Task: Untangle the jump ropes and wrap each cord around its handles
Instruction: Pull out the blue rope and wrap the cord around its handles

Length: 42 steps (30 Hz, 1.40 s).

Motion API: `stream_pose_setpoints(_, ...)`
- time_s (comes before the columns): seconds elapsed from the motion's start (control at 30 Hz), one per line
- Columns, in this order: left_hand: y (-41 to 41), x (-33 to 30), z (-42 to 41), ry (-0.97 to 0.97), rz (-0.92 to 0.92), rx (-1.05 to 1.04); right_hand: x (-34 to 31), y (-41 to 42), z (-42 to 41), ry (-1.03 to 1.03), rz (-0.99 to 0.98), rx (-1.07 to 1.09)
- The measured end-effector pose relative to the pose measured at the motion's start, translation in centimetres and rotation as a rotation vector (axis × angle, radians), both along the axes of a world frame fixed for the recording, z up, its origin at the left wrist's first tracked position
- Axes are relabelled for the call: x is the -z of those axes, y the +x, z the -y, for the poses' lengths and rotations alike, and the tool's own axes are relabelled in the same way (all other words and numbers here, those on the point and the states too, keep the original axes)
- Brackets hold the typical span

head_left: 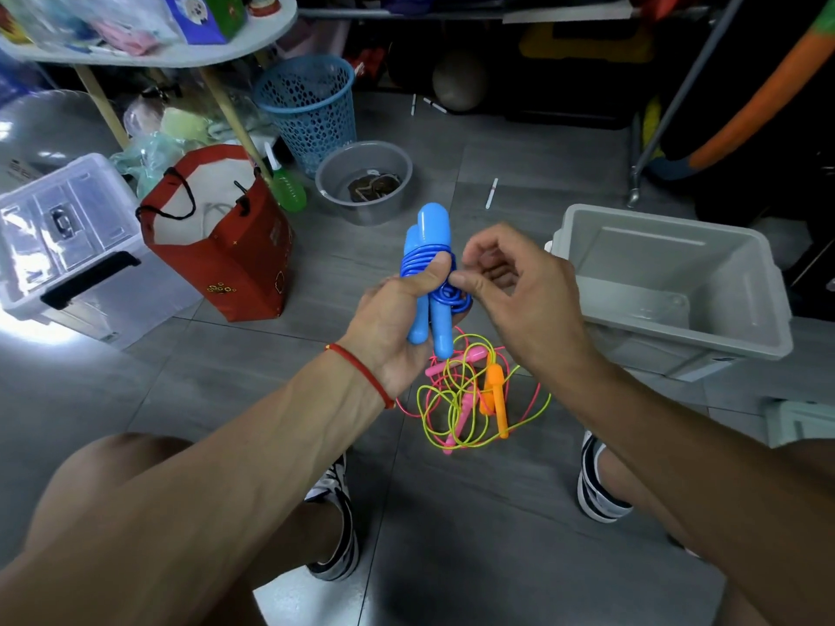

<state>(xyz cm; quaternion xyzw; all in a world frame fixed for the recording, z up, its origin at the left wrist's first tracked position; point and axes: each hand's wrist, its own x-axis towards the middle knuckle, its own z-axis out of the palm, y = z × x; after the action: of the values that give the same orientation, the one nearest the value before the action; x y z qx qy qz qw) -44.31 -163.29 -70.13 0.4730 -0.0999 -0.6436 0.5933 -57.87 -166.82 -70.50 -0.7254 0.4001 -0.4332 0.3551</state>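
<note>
My left hand [397, 318] grips the two blue handles [431, 232] of the blue jump rope side by side, upright, thumb pressed over the blue cord [422, 259] coiled around them. My right hand [515, 282] is at the right side of the bundle, thumb and fingers pinching the last loops of blue cord [452, 295]. On the floor below lies a tangle of yellow-green cord [445, 413] and pink cord [540, 395], with pink handles [461, 415] and orange handles [494, 390] mixed into it.
An open grey plastic bin [741, 341] sits on the floor to the right. A red paper bag [235, 264], a clear lidded box [68, 246], a grey basin [361, 201] and a blue basket [307, 106] stand at the left and back. My feet flank the tangle.
</note>
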Motion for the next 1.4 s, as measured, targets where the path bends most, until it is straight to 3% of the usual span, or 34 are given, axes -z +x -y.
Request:
stream_pose_setpoints(0.1, -0.3, -0.1, -0.1, -0.035, 0.026, -0.073, 0.4, 0.1, -0.1, -0.241, -0.174, 0.012)
stream_pose_setpoints(0.17, -0.5, -0.1, 0.0, -0.027, 0.052, -0.149, 0.8, 0.4, -0.3, -0.297, -0.208, 0.045)
stream_pose_setpoints(0.47, -0.9, -0.1, 0.4, -0.073, 0.094, -0.324, 0.4, 1.7, -1.6, 0.031, 0.046, 0.08)
stream_pose_setpoints(0.57, -1.0, -0.4, 0.6, -0.078, 0.101, -0.29, 0.1, 1.6, -0.8, 0.003, 0.058, 0.074)
stream_pose_setpoints(0.8, -0.2, -0.8, 0.5, -0.066, -0.008, -0.127, 0.2, 0.4, 0.8, -0.4, -0.238, -0.071)
stream_pose_setpoints(1.1, 0.6, -1.3, 0.5, -0.008, -0.058, -0.018, 0.6, 0.2, 1.7, -0.45, -0.355, -0.146)
stream_pose_setpoints(1.27, 0.7, -1.4, 0.1, 0.053, 0.047, 0.102, 0.1, -0.1, 1.9, -0.548, -0.553, -0.185)
stream_pose_setpoints(1.4, 1.4, -1.5, 0.0, 0.064, 0.159, 0.245, 0.2, -0.1, 1.8, -0.439, -0.465, -0.2)
